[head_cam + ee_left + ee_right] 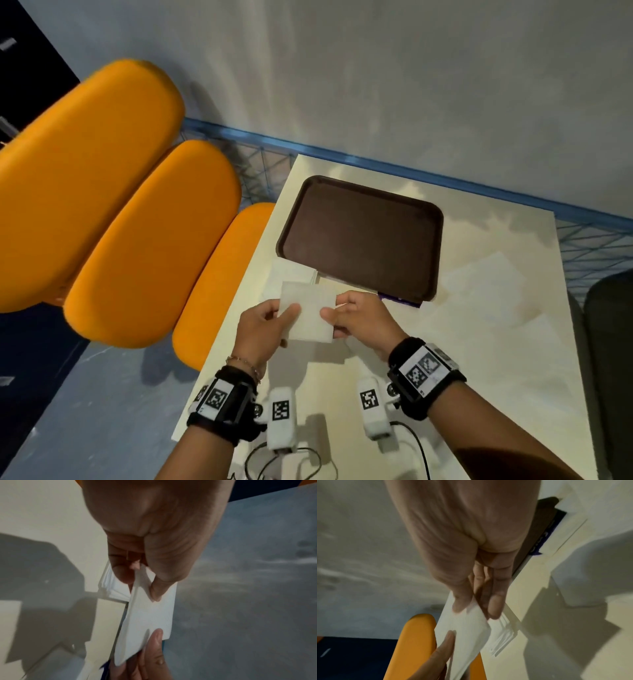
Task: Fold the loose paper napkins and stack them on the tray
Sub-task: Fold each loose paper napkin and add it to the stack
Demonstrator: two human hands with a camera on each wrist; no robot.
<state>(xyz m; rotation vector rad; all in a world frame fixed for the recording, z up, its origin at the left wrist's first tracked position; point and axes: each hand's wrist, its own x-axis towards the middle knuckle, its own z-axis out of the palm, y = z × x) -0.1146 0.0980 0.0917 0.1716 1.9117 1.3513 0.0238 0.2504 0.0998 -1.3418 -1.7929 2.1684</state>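
White paper, thin and limp: a napkin [310, 317] is held up in the air above the near edge of the cream desk [479, 359], just short of the brown tray [359, 236]. The left hand [262, 329] pinches its left edge, thumb on top and fingers [122, 574] curled beneath; the right hand [363, 323] pinches the right edge the same way, thumb over the sheet and fingers [494, 601] behind it. Both hands are grasping the napkin, neither is released.

The step in hand looks like the fold itself. To do it well, I would judge that the two pinches should stay at matching heights so the edges meet square, the sheet kept lightly taut and not pulled, since this paper tears and creases easily. Bringing one edge over onto the other and then pressing the crease flat on the desk would likely give a cleaner fold than creasing in the air.

The tray holds nothing that can be seen; its dark floor is bare, so the stack has not yet begun. A small pile of napkins [291, 274] lies on the desk just beside the tray's near left corner, under the held sheet. More loose sheets [486, 284] lie flat on the desk to the right of the tray. Something dark blue [400, 300] peeks from under the tray's near edge; what it is cannot be told.
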